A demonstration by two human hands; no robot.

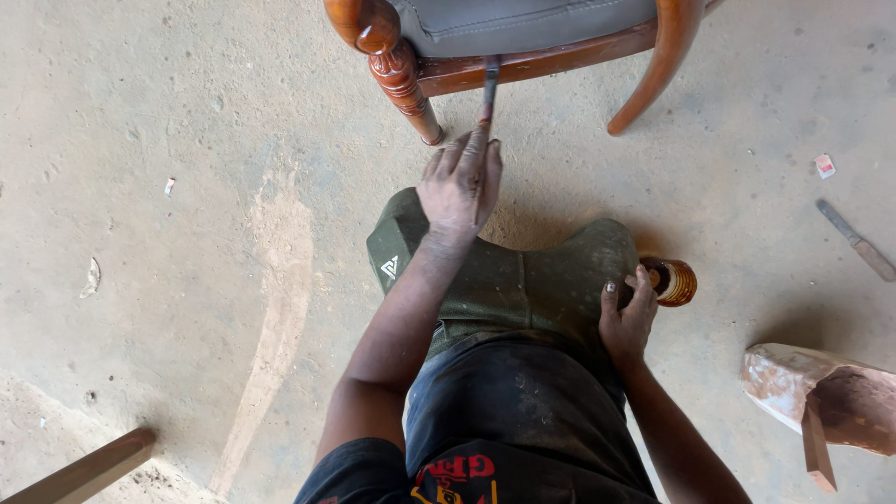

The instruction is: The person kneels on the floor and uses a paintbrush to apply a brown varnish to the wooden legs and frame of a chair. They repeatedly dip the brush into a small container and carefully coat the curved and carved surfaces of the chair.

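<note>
1. Thin dark brush [488, 89] is pointing upright away from the body, its tip touching the chair's reddish wooden rail [560, 58].
2. Small round brown container [674, 281] is lying on the floor.

Chair [523, 37] at the far edge of the floor [187, 187], straight ahead of the knees. Left hand [459, 187] stretched forward, fingers closed round a brush [489, 89], bristle end touching the chair's lower rail, just right of the turned leg [401, 79]. Right hand [627, 313] resting on the right knee, fingertips against a small tin [674, 282] just beside that knee. Chisel [857, 241] well to the right. Wooden block [826, 397] near right, wood strip [84, 471] near left.
</note>
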